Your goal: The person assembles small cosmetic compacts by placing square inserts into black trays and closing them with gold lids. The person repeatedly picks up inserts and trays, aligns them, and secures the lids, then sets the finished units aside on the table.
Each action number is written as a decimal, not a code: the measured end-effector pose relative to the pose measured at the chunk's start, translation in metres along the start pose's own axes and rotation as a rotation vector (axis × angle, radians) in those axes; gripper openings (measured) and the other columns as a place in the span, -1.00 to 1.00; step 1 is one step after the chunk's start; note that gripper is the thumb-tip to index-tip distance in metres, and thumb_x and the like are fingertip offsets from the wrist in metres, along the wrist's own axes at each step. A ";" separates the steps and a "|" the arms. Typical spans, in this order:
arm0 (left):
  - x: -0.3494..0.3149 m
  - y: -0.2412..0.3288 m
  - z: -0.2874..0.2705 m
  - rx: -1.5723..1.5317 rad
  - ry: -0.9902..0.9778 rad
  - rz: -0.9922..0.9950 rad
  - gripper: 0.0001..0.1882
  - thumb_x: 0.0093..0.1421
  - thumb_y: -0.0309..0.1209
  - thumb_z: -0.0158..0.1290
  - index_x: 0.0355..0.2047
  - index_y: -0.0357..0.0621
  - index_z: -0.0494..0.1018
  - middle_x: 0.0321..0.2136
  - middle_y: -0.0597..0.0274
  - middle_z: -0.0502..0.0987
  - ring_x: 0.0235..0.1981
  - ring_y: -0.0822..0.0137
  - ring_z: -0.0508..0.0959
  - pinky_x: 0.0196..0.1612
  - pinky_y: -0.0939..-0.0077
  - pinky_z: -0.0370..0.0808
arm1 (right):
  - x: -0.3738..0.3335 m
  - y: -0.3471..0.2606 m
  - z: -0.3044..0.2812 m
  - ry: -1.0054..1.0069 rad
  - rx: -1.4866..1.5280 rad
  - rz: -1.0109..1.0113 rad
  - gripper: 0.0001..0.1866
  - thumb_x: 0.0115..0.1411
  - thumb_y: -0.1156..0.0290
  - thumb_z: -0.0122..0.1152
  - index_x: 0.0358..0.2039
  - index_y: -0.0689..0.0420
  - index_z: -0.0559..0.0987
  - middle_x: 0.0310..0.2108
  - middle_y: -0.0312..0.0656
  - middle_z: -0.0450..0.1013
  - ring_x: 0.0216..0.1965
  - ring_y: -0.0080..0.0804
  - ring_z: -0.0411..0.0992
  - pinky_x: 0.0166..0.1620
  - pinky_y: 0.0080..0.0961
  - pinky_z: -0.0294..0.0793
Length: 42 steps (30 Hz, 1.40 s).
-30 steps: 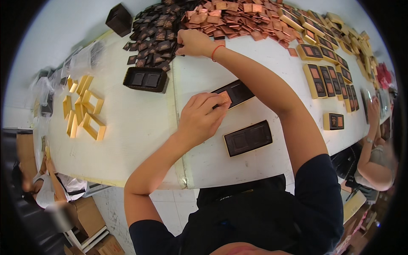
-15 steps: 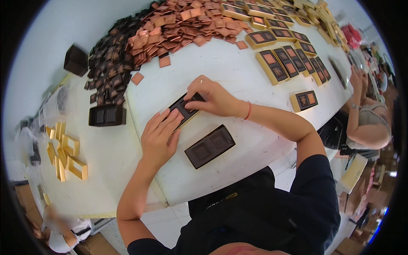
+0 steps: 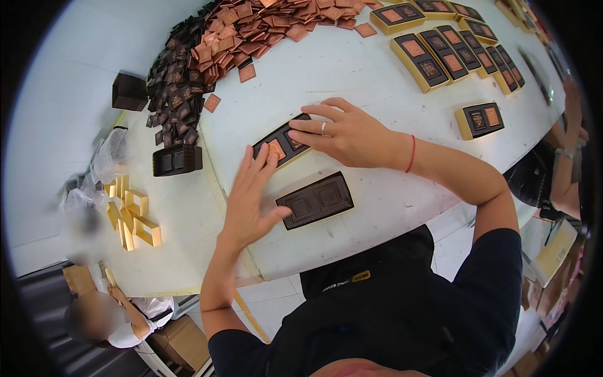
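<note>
At mid-table, just right of a pale seam, a slim box (image 3: pixel 284 137) sits slantwise, and both hands are on it! Left hand (image 3: pixel 247 201): fingers stretched, tips on a copper square (image 3: pixel 275 151), thumb wide and over the corner of a second box (image 3: pixel 320 198). Right hand (image 3: pixel 352 133): fingers spread, reaching the far end, partly hiding a dark square; neither hand grips anything. White table (image 3: pixel 326 69) stretches above the knuckles and off to a lone filled box (image 3: pixel 481 120); the near edge curves past below. Texture now: the second box shows dark, stepped rectangular recesses, gold siding; glossy copper squares (image 3: pixel 257 28) heap beside dark ones (image 3: pixel 173 94). Angular gold frames (image 3: pixel 146 230) cluster left, before a pale wall (image 3: pixel 81 107).
</note>
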<state>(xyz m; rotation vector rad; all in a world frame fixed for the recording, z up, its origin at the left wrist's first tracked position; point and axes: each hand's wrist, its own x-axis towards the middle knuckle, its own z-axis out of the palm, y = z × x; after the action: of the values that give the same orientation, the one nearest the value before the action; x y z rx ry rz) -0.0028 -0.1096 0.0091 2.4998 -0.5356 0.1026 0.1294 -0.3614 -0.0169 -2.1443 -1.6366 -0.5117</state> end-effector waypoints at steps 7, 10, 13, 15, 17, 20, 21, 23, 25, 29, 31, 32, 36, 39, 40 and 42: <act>0.042 0.009 0.005 -0.047 -0.182 0.088 -0.06 0.19 0.19 0.10 0.37 -0.19 0.14 0.39 -0.07 0.11 0.43 -0.17 0.01 0.38 0.10 0.11 | -0.020 -0.001 -0.025 -0.004 0.030 0.121 -0.53 0.13 0.55 0.17 0.10 0.06 0.53 0.15 -0.25 0.43 0.22 -0.15 0.32 0.30 -0.16 0.23; 0.077 0.008 0.031 -0.085 -0.141 0.176 -0.15 0.22 0.10 0.11 0.35 -0.14 0.16 0.36 -0.05 0.17 0.42 -0.11 0.07 0.39 0.11 0.11 | -0.032 0.005 -0.029 -0.011 0.023 0.200 -0.50 0.10 0.54 0.17 0.10 0.05 0.52 0.15 -0.24 0.44 0.26 -0.23 0.30 0.33 -0.13 0.17; 0.102 -0.003 0.028 -0.067 -0.007 0.236 -0.25 0.20 0.00 0.17 0.28 -0.14 0.26 0.31 -0.02 0.27 0.38 -0.04 0.16 0.38 0.14 0.14 | -0.051 0.033 -0.035 0.044 -0.175 0.310 -0.49 0.08 0.61 0.13 0.10 0.09 0.52 0.18 -0.22 0.43 0.24 -0.21 0.33 0.33 -0.10 0.19; 0.098 -0.024 0.003 -0.030 0.150 0.050 -0.32 0.18 -0.08 0.21 0.22 -0.15 0.31 0.27 0.00 0.31 0.35 -0.02 0.23 0.36 0.13 0.17 | -0.061 0.055 -0.038 0.079 -0.286 0.426 -0.53 0.15 0.60 0.13 0.12 0.11 0.51 0.18 -0.21 0.42 0.20 -0.20 0.35 0.29 -0.14 0.23; 0.079 -0.060 -0.026 0.148 0.322 -0.125 -0.39 0.11 -0.27 0.30 0.14 -0.16 0.39 0.16 0.04 0.44 0.25 0.02 0.35 0.31 0.17 0.24 | -0.061 0.067 -0.041 0.060 -0.374 0.515 -0.43 0.11 0.62 0.19 0.18 0.08 0.47 0.19 -0.25 0.42 0.21 -0.16 0.34 0.26 -0.23 0.23; 0.038 -0.114 -0.047 0.627 0.355 -0.240 -0.55 0.01 -0.35 0.26 -0.08 -0.15 0.43 -0.12 0.08 0.50 -0.04 0.01 0.46 0.05 0.12 0.38 | -0.065 0.079 -0.034 0.123 -0.460 0.533 -0.43 0.10 0.58 0.25 0.18 0.08 0.47 0.21 -0.18 0.38 0.23 -0.11 0.30 0.28 -0.18 0.19; 0.027 -0.120 -0.048 0.664 0.370 -0.329 -0.68 0.05 -0.40 0.19 -0.17 -0.12 0.42 -0.20 0.11 0.49 -0.14 0.00 0.49 -0.06 0.11 0.42 | -0.059 0.071 -0.039 0.153 -0.444 0.522 -0.44 0.09 0.56 0.28 0.16 0.08 0.48 0.20 -0.16 0.38 0.23 -0.10 0.29 0.27 -0.16 0.19; -0.002 -0.134 -0.051 0.715 0.391 -0.402 -0.85 0.15 -0.47 0.07 -0.25 -0.06 0.40 -0.30 0.13 0.46 -0.25 -0.02 0.51 -0.21 0.09 0.44 | -0.046 0.045 -0.043 0.177 -0.228 0.495 -0.43 0.05 0.50 0.36 0.12 0.09 0.49 0.19 -0.10 0.37 0.23 -0.07 0.28 0.27 -0.12 0.18; -0.024 -0.146 -0.059 0.657 0.390 -0.440 -0.88 0.18 -0.50 0.06 -0.27 -0.08 0.39 -0.30 0.16 0.48 -0.25 0.01 0.51 -0.22 0.13 0.44 | -0.035 0.005 -0.047 0.064 0.202 0.405 -0.38 0.00 0.31 0.49 0.10 0.11 0.50 0.15 -0.03 0.37 0.20 -0.04 0.29 0.23 -0.13 0.21; -0.021 -0.148 -0.072 0.678 0.515 -0.322 -0.76 0.19 -0.41 0.15 -0.13 -0.09 0.46 -0.16 0.19 0.54 -0.16 0.08 0.53 -0.13 0.24 0.47 | -0.010 -0.069 -0.051 -0.232 0.517 0.197 -0.20 -0.10 0.12 0.56 0.18 0.01 0.46 0.14 -0.07 0.33 0.09 -0.06 0.32 0.15 -0.17 0.27; -0.019 -0.149 -0.071 0.629 0.526 -0.324 -0.72 0.19 -0.37 0.18 -0.09 -0.10 0.49 -0.08 0.18 0.55 -0.10 0.10 0.54 -0.07 0.28 0.48 | -0.017 -0.074 -0.039 -0.300 0.418 0.176 -0.26 -0.04 0.24 0.51 0.19 -0.02 0.46 0.17 -0.09 0.30 0.07 -0.07 0.33 0.13 -0.21 0.30; -0.024 -0.155 -0.067 0.570 0.495 -0.366 -0.71 0.20 -0.36 0.18 -0.07 -0.11 0.50 -0.05 0.17 0.55 -0.08 0.11 0.54 -0.04 0.29 0.49 | -0.019 -0.072 -0.038 -0.299 0.428 0.170 -0.28 -0.03 0.27 0.49 0.19 -0.03 0.46 0.17 -0.09 0.30 0.07 -0.08 0.33 0.13 -0.22 0.30; -0.032 -0.151 -0.055 0.390 0.505 -0.458 -0.78 0.19 -0.38 0.21 -0.18 -0.17 0.54 -0.04 0.10 0.58 -0.05 0.12 0.56 0.03 0.31 0.49 | -0.020 -0.064 -0.037 -0.292 0.493 0.139 -0.30 0.00 0.31 0.47 0.20 -0.02 0.45 0.16 -0.09 0.30 0.09 -0.08 0.31 0.17 -0.20 0.29; -0.030 -0.142 -0.058 0.182 0.502 -0.612 -0.63 0.16 -0.35 0.25 -0.06 -0.23 0.50 -0.06 0.06 0.60 -0.11 0.20 0.61 -0.04 0.39 0.52 | -0.019 -0.061 -0.035 -0.233 0.543 0.119 -0.29 0.00 0.27 0.48 0.19 -0.01 0.45 0.15 -0.10 0.30 0.14 -0.06 0.28 0.21 -0.15 0.25; -0.027 -0.138 -0.061 0.173 0.504 -0.634 -0.64 0.16 -0.39 0.24 -0.06 -0.22 0.47 -0.08 0.04 0.60 -0.13 0.19 0.62 -0.04 0.38 0.53 | -0.018 -0.060 -0.034 -0.208 0.559 0.112 -0.29 0.00 0.25 0.49 0.19 -0.01 0.45 0.15 -0.10 0.30 0.16 -0.05 0.27 0.23 -0.14 0.24; -0.022 -0.129 -0.066 0.157 0.509 -0.680 -0.64 0.15 -0.49 0.23 -0.06 -0.18 0.39 -0.13 0.00 0.61 -0.17 0.18 0.64 -0.05 0.34 0.55 | -0.018 -0.060 -0.034 -0.209 0.561 0.125 -0.26 -0.01 0.23 0.50 0.21 0.02 0.43 0.17 -0.09 0.30 0.19 -0.05 0.25 0.25 -0.11 0.21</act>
<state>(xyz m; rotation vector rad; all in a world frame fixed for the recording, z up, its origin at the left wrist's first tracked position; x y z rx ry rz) 0.0315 0.0318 -0.0074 2.5258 0.5436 0.5064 0.0655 -0.3797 0.0084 -1.8925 -1.5050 0.2017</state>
